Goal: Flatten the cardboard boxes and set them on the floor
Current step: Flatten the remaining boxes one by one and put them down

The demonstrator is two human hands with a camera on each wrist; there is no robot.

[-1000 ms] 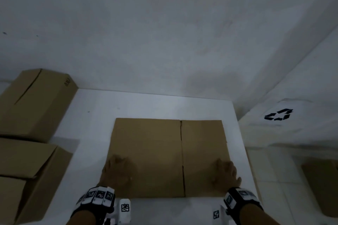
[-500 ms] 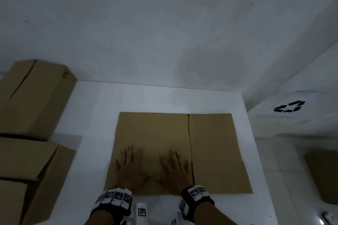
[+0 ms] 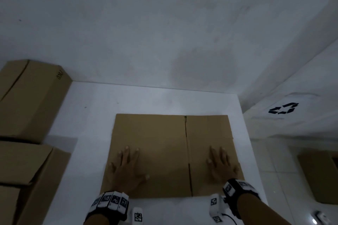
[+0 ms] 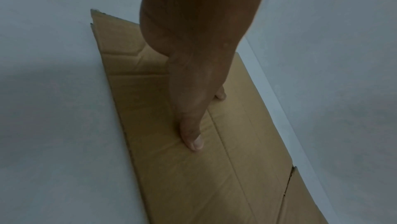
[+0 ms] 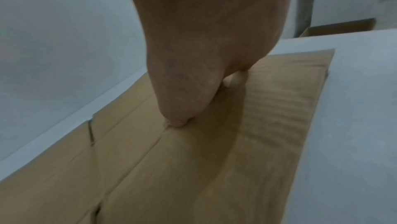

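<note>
A flattened brown cardboard box (image 3: 164, 144) lies on the white table (image 3: 91, 115) in front of me, a slit running down its right third. My left hand (image 3: 128, 166) lies flat on its near left part, fingers spread and straight. My right hand (image 3: 220, 165) presses flat on its near right part, just right of the slit. In the left wrist view the flattened box (image 4: 214, 176) lies under my left hand (image 4: 193, 109), thumb stretched along it. In the right wrist view my right hand (image 5: 193, 75) bears down on the flattened box (image 5: 214, 159).
Two unflattened cardboard boxes stand at the table's left: a far box (image 3: 31, 97) and a near box (image 3: 27, 179) with a raised flap. Another cardboard piece (image 3: 320, 175) lies on the tiled floor at right. A white bin with a recycling symbol (image 3: 283, 108) stands right of the table.
My right hand has slid right across the slit, from the box's middle to its near right part. My left hand stays flat on the left part.
</note>
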